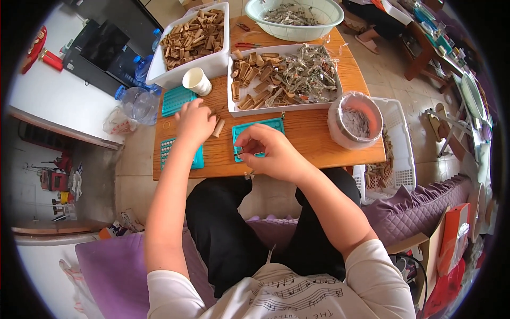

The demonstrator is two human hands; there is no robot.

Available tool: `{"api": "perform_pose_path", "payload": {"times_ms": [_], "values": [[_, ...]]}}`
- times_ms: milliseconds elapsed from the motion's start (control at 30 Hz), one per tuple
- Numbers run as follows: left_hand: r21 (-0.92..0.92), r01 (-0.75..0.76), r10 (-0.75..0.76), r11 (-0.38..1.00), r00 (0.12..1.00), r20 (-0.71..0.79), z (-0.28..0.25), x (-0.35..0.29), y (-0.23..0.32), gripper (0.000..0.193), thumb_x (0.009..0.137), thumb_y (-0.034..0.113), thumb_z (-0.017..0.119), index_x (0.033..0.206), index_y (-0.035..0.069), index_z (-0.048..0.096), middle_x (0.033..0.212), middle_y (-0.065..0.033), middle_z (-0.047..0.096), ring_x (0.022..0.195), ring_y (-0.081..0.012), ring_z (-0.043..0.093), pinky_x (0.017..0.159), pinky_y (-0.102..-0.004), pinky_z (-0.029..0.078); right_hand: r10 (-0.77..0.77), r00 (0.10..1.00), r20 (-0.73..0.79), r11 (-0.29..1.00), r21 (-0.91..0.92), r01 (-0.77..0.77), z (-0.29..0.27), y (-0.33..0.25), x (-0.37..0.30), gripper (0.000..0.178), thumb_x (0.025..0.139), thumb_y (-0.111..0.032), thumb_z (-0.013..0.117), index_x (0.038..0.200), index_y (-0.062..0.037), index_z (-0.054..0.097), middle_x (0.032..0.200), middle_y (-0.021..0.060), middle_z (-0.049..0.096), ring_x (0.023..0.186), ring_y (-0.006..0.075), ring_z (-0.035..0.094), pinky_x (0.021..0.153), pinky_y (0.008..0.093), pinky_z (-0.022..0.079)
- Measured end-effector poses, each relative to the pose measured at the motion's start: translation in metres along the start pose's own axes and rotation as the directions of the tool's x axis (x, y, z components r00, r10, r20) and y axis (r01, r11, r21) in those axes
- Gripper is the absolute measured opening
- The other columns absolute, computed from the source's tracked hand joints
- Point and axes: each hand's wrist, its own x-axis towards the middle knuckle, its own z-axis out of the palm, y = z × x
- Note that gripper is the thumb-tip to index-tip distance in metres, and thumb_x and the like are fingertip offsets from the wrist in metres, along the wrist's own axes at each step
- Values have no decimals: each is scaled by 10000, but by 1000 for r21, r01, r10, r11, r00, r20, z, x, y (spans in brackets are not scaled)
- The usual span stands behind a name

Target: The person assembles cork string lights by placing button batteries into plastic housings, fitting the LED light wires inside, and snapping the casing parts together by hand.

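My left hand rests on the wooden table, fingers curled over a few small tan wooden pieces lying beside it. My right hand pinches a small thin metal part between thumb and fingers, right over a teal perforated tray. A second teal tray lies partly under my left wrist. A third teal tray lies further back.
A white bin of tan wooden pieces and a white tray with wooden pieces and metal clips stand behind. A white paper cup, a pale green bowl, a plastic-lined pot, water bottles and a white crate surround the table.
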Motion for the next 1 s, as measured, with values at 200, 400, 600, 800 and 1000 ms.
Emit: {"api": "perform_pose_path", "payload": {"times_ms": [200, 400, 600, 800, 1000], "values": [[-234, -193, 141, 953, 965, -220, 7, 58, 28, 139, 769, 114, 618, 879, 44, 667, 844, -140, 594, 806, -309, 589, 735, -367, 479, 8, 999, 35, 1000, 7, -8, -2, 2, 0, 189, 757, 27, 613, 928, -30, 556, 884, 52, 517, 810, 132, 601, 712, 261, 506], [-350, -74, 53, 934, 996, -70, 37, 102, 32, 151, 750, 152, 641, 864, 63, 684, 843, -136, 585, 779, -292, 593, 706, -376, 480, 19, 1000, 25, 999, 29, -19, -12, -4, 2, 196, 754, 40, 597, 933, -29, 557, 901, 54, 511, 810, 142, 601, 714, 267, 509], [-119, -162, 151, 980, 984, -95, 52, 102, 55, 159, 678, 223, 720, 750, 86, 684, 867, -120, 598, 889, -295, 574, 767, -401, 480, 17, 1000, 1, 999, 30, -17, -22, 4, 1, 205, 741, 50, 596, 928, -28, 562, 900, 60, 512, 801, 151, 592, 717, 273, 513], [-73, -145, 133, 987, 980, -148, 55, 103, 56, 128, 674, 194, 710, 734, 85, 680, 846, -107, 588, 869, -293, 568, 745, -405, 477, 14, 1000, 1, 1000, 25, -14, -27, 1, -2, 203, 740, 46, 598, 926, -30, 567, 890, 64, 515, 796, 158, 591, 710, 274, 515], [-62, -369, 313, 927, 856, -411, 43, 93, 43, 128, 710, 127, 666, 826, 81, 637, 810, -96, 596, 832, -288, 580, 675, -422, 466, 16, 1000, -5, 1000, -3, -16, -28, -1, -4, 199, 743, 35, 598, 928, -34, 569, 893, 67, 517, 799, 161, 593, 714, 273, 515]]}}
